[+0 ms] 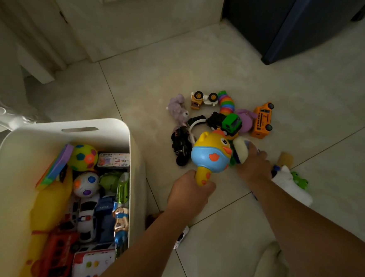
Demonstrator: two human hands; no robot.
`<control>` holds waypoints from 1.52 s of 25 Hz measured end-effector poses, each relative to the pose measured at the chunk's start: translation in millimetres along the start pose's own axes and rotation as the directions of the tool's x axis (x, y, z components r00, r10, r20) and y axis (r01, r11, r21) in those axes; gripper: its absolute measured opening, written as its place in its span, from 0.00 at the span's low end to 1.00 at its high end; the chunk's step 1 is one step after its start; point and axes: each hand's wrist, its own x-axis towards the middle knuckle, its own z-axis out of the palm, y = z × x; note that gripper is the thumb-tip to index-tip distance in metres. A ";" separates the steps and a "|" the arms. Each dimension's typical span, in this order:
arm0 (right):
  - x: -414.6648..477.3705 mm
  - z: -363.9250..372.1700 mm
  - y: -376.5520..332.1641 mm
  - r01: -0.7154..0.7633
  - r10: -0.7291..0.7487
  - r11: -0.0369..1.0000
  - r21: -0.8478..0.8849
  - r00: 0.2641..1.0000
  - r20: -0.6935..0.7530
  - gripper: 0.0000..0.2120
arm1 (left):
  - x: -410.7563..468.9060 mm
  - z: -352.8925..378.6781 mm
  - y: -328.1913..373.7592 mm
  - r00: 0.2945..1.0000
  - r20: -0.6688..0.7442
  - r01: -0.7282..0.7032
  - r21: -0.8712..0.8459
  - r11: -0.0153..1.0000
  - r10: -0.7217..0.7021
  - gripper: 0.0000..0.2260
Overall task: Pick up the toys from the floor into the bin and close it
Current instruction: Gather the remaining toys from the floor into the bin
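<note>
My left hand (189, 192) grips the yellow handle of a yellow and blue chick toy (211, 154), held above the floor just right of the white bin (113, 126). The bin stands open at lower left with several toys inside. My right hand (254, 165) reaches into the toy pile and closes on a white plush toy (241, 150). The pile on the floor holds an orange bus (262, 120), a green truck (232, 123), a rainbow slinky (227, 103), a purple plush (178, 107) and a black car (181, 145).
A white lid (8, 118) lies behind the bin at left. A dark blue cabinet (293, 27) stands at upper right, a pale sofa base (142, 16) at the top. A green frog toy (300, 179) and a small white car (181, 237) lie near my arms.
</note>
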 end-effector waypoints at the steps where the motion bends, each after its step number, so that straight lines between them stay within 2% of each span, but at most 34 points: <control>1: -5.8 2.5 -1.5 -0.002 0.001 0.999 0.052 1.000 0.013 0.36 | -5.8 -2.2 0.5 1.000 -0.001 -0.002 0.001 1.000 0.002 0.06; 4: -18.9 8.7 -4.0 0.007 -0.007 0.968 0.250 1.000 0.002 0.33 | -24.3 -10.2 4.3 1.000 -0.007 -0.025 -0.013 1.000 0.025 0.05; 6: -31.8 4.3 -8.3 -0.034 0.046 0.869 0.494 0.999 -0.013 0.28 | -39.8 -19.0 7.5 0.999 0.000 -0.054 -0.021 0.998 0.054 0.05; 8: -48.2 -4.1 -14.1 -0.146 0.137 0.678 0.721 0.988 0.071 0.27 | -57.1 -29.7 11.8 0.998 0.005 -0.069 -0.060 0.996 0.070 0.05; 10: -68.3 -11.4 -22.8 -0.251 0.208 0.410 0.877 0.962 0.178 0.27 | -73.1 -43.9 15.5 0.996 -0.008 -0.090 -0.102 0.991 0.089 0.06; 12: -95.1 -20.6 -40.8 -0.314 0.249 0.092 0.945 0.926 0.283 0.27 | -89.2 -65.4 17.9 0.992 -0.038 -0.126 -0.152 0.980 0.121 0.09; 13: -109.2 -24.2 -50.8 -0.311 0.256 -0.012 0.950 0.918 0.303 0.29 | -96.7 -77.7 18.4 0.988 -0.054 -0.155 -0.172 0.973 0.148 0.09; 15: -138.1 -31.6 -74.7 -0.253 0.263 -0.098 0.963 0.926 0.270 0.29 | -111.3 -106.6 16.9 0.974 -0.089 -0.224 -0.201 0.954 0.210 0.08; 18: -182.7 -50.2 -113.2 -0.128 0.269 -0.132 0.983 0.950 0.160 0.23 | -133.9 -154.7 3.1 0.949 -0.174 -0.297 -0.223 0.929 0.261 0.07; 20: -210.3 -67.5 -136.7 0.007 0.225 -0.111 0.994 0.974 0.018 0.22 | -144.4 -184.2 -16.5 0.947 -0.218 -0.289 -0.254 0.923 0.236 0.10; 23: -243.4 -92.6 -170.9 0.163 0.080 -0.083 0.983 0.984 -0.156 0.21 | -152.4 -222.3 -57.1 0.965 -0.233 -0.193 -0.323 0.926 0.120 0.14; 24: -250.4 -96.6 -182.4 0.169 0.008 -0.085 0.982 0.986 -0.168 0.22 | -151.5 -231.4 -72.2 0.969 -0.241 -0.130 -0.298 0.946 0.057 0.15; 26: -261.6 -94.7 -206.4 0.098 -0.158 -0.056 0.994 0.982 -0.106 0.25 | -146.1 -239.3 -99.5 0.972 -0.229 0.028 -0.078 0.997 -0.046 0.16; 28: -270.9 -78.4 -229.0 -0.050 -0.282 0.077 0.996 0.957 0.070 0.21 | -138.2 -231.1 -123.7 0.976 -0.179 0.132 0.044 0.990 -0.122 0.19; 30: -279.8 -50.5 -245.4 -0.175 -0.296 0.273 0.946 0.920 0.256 0.17 | -127.1 -218.0 -144.7 0.971 -0.132 0.191 -0.065 0.979 -0.198 0.22; 31: -283.0 -34.2 -251.1 -0.194 -0.255 0.362 0.912 0.920 0.297 0.16 | -121.4 -212.9 -153.0 0.965 -0.136 0.216 -0.091 0.972 -0.227 0.23; 34: -288.1 -1.8 -255.8 -0.088 -0.113 0.542 0.836 0.978 0.176 0.19 | -106.1 -195.2 -170.4 0.956 -0.122 0.273 0.033 0.961 -0.267 0.24; 36: -286.8 7.0 -253.9 -0.011 -0.088 0.651 0.759 0.992 0.091 0.21 | -103.1 -184.2 -171.9 0.957 -0.116 0.282 0.192 0.940 -0.264 0.21; 38: -282.6 9.2 -253.0 0.049 -0.106 0.710 0.702 0.994 0.038 0.20 | -100.8 -180.0 -168.0 0.968 -0.085 0.248 0.235 0.940 -0.235 0.21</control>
